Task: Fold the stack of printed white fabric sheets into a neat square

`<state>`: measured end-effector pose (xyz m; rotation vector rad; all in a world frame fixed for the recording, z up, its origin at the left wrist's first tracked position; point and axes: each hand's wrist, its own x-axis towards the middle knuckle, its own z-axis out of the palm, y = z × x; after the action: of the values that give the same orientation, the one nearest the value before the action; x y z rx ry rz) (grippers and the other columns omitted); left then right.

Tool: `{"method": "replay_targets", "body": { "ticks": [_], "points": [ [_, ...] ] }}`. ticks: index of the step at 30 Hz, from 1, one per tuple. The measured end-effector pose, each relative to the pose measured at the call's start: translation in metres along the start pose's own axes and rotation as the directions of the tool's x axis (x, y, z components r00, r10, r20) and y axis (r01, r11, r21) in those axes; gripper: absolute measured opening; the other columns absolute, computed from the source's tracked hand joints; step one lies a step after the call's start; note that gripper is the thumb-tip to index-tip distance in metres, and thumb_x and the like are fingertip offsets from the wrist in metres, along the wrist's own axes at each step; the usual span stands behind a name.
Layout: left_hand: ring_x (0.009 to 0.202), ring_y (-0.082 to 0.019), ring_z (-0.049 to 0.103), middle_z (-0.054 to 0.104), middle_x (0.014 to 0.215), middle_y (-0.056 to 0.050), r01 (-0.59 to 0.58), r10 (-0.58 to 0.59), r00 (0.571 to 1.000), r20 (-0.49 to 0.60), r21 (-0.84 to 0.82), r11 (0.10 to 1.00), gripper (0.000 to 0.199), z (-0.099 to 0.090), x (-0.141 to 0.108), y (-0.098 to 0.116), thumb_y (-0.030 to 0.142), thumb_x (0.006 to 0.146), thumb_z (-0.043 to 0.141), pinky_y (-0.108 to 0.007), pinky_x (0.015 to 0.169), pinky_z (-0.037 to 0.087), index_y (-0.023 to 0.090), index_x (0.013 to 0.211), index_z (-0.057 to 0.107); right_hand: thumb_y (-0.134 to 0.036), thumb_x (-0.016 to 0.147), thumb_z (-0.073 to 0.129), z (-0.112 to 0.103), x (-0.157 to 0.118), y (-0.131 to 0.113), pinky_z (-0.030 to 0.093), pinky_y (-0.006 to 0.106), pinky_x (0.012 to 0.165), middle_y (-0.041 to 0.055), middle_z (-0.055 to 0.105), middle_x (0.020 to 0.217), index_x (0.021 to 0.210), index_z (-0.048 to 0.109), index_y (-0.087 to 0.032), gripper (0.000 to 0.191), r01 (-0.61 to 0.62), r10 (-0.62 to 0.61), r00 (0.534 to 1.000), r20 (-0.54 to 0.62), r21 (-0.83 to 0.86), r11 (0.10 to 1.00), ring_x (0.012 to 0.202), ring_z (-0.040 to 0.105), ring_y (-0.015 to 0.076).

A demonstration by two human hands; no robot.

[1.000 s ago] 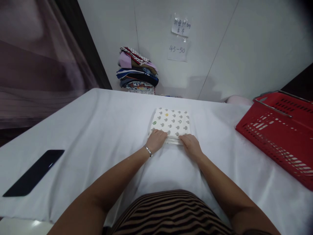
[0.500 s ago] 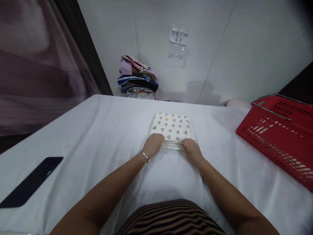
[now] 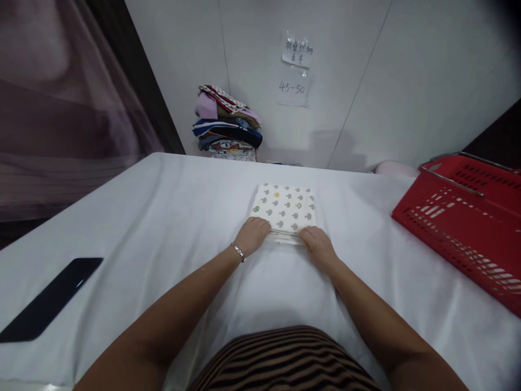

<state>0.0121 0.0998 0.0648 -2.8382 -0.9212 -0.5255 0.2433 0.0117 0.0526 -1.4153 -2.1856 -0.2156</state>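
Observation:
A folded white cloth (image 3: 285, 206) with grey tree-like prints and a few green and yellow marks lies on the white-covered table (image 3: 187, 201). Its layered near edge faces me. My left hand (image 3: 253, 234), with a silver bracelet at the wrist, grips the near left corner, fingers bent over the edge. At the near right corner, my right hand (image 3: 319, 247) has its fingers closed on the same cloth. Both thumbs are mostly hidden.
A red perforated basket (image 3: 468, 222) with a metal handle stands at the right. On the left lies a dark flat object (image 3: 51, 298). Behind the table's far edge rises a stack of folded fabrics (image 3: 228, 122). Two paper notes (image 3: 293, 89) hang on the wall.
The view has shifted slightly, so everything sits a little higher in the picture. Both hands keep their hold on the cloth's near corners.

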Motion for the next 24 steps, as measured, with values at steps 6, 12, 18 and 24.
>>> {"method": "replay_targets", "body": {
  "ticks": [6, 12, 18, 24],
  "points": [
    [0.088, -0.020, 0.053, 0.061, 0.091, -0.006, 0.047, -0.050, 0.996, -0.080, -0.034, 0.998, 0.016, -0.002, -0.002, 0.011, 0.014, 0.085, 0.043, -0.036, 0.077, 0.038, 0.018, 0.090, 0.058, -0.002, 0.080, 0.041, 0.001, 0.000, 0.000, 0.039, 0.030, 0.072, 0.0064, 0.061, 0.093, 0.096, 0.057, -0.018, 0.027, -0.014, 0.014, 1.000, -0.004, 0.004, 1.000, 0.085, 0.051, 0.0188],
    [0.102, -0.021, 0.048, 0.057, 0.110, -0.006, -0.016, -0.001, 0.988, -0.157, -0.105, 0.994, 0.016, -0.004, 0.003, 0.046, 0.025, 0.086, 0.046, -0.037, 0.087, 0.036, 0.020, 0.087, 0.061, -0.009, 0.084, 0.041, -0.002, 0.002, -0.002, 0.037, 0.029, 0.071, 0.0052, 0.059, 0.084, 0.092, 0.056, -0.017, 0.019, -0.069, 0.068, 0.997, 0.028, 0.015, 0.998, 0.078, 0.050, 0.0177],
    [0.103, -0.021, 0.047, 0.057, 0.106, -0.005, 0.056, -0.066, 0.996, -0.064, -0.136, 0.989, 0.016, 0.004, 0.014, 0.050, 0.024, 0.085, 0.048, -0.038, 0.087, 0.035, 0.021, 0.081, 0.063, -0.011, 0.086, 0.039, 0.000, 0.001, 0.000, 0.035, 0.029, 0.070, 0.0054, 0.058, 0.081, 0.090, 0.055, -0.017, 0.018, -0.076, 0.076, 0.997, 0.034, 0.013, 0.997, 0.077, 0.049, 0.0177],
    [0.096, -0.018, 0.048, 0.058, 0.099, -0.003, 0.120, -0.136, 0.990, -0.046, -0.257, 0.959, 0.020, 0.006, 0.015, 0.048, 0.022, 0.087, 0.044, -0.035, 0.084, 0.035, 0.021, 0.079, 0.062, -0.010, 0.086, 0.038, 0.000, 0.002, -0.002, 0.034, 0.029, 0.069, 0.0053, 0.057, 0.081, 0.089, 0.055, -0.017, 0.019, -0.060, 0.060, 0.997, 0.047, 0.000, 0.998, 0.077, 0.048, 0.0176]
  ]
}}
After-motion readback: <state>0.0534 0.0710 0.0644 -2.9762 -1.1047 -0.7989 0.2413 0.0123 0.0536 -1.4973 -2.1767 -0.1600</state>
